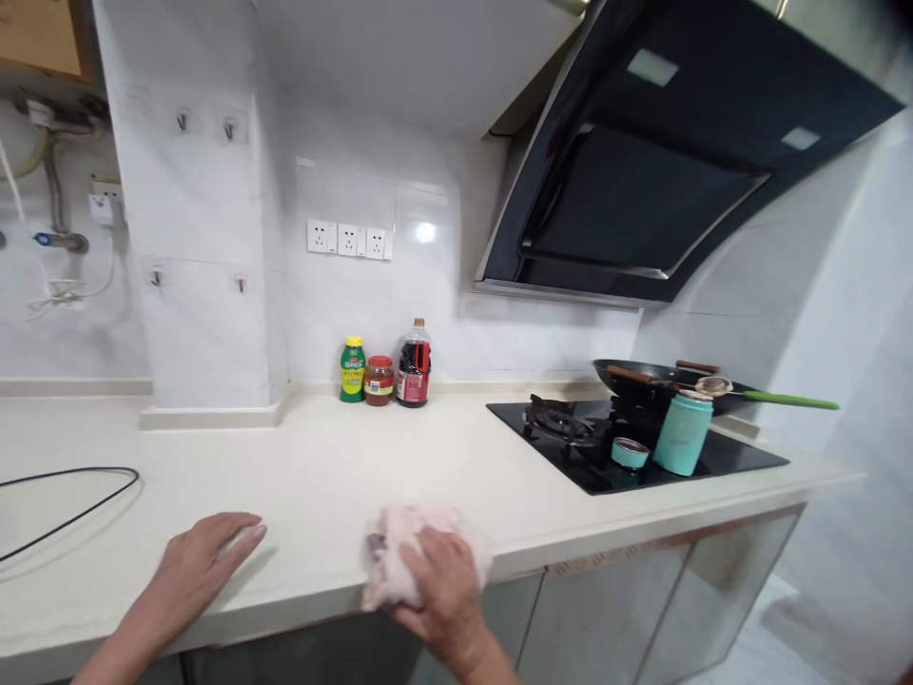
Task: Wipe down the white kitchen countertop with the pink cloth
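Observation:
A pale pink cloth (pixel 428 533) lies bunched on the white countertop (pixel 300 476), close to its front edge, with one corner over the edge. My right hand (pixel 446 580) is on top of the cloth, its fingers pressing and curling into it. To the left, my left hand (pixel 206 552) is at the counter near the front edge, fingers stretched out and holding nothing. Whether it rests on the surface or hovers just above I cannot tell.
Against the back wall stand a green bottle (pixel 352 371), a red-lidded jar (pixel 378 382) and a dark sauce bottle (pixel 415 369). On the gas stove (pixel 599 457) are a wok (pixel 642 381), a teal jar (pixel 683 433) and its small teal lid (pixel 630 453). A black cable (pixel 78 514) lies left.

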Tool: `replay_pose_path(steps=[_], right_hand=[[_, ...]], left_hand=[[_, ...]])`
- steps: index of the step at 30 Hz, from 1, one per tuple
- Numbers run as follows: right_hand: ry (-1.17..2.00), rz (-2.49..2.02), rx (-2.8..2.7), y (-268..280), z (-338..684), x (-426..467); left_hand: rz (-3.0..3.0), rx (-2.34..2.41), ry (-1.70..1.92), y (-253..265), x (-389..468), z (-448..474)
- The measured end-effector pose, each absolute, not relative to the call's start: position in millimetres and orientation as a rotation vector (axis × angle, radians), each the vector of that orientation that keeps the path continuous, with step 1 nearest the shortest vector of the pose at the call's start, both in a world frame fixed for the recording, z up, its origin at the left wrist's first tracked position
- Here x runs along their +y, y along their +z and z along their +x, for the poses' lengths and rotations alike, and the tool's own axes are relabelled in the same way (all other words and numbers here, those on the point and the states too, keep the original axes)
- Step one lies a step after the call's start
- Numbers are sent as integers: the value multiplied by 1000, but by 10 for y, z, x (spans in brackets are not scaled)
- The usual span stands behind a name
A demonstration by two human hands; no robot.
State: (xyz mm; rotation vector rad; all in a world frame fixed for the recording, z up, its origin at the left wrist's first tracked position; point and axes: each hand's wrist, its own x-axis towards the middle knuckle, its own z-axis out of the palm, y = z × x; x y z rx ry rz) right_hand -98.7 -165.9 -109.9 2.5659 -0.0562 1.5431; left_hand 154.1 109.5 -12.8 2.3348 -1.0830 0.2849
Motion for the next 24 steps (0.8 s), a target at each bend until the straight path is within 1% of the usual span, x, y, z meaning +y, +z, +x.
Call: replay_pose_path(steps=[1,3,7,10,13,16,18,21,24], right_hand=[[1494,2582,-164,-1136,-1170,-1918],[1360,2689,-587,-1139,-1568,-2411],[1327,2646,-1028,-889,-2269,-3148],[1277,2618,-1288,-627,-2543,-3436],[1207,2593,-1525,-433,-2564,-3500],[1140,2598,-1634,-333,-2348,-3303],[1117,2664,-1548,-318,-2085,-2992],[1117,2796,-1263,-403,-1540,-2253],[1131,2887,-988,-631,-919,-1328]], left_hand=[[2338,-1107,298,-150,1095,1547],[2332,-1161,335,-194,1094,1555],[2327,-1192,364,-244,1089,1542],[2329,-1167,333,-247,1083,1524],[2333,-1128,313,-248,1075,1516],[2329,-1113,343,-264,1063,1523],[2326,-1101,380,-279,1051,1532],[2324,-1080,406,-295,1035,1544],[2326,-1062,406,-310,1031,1559]])
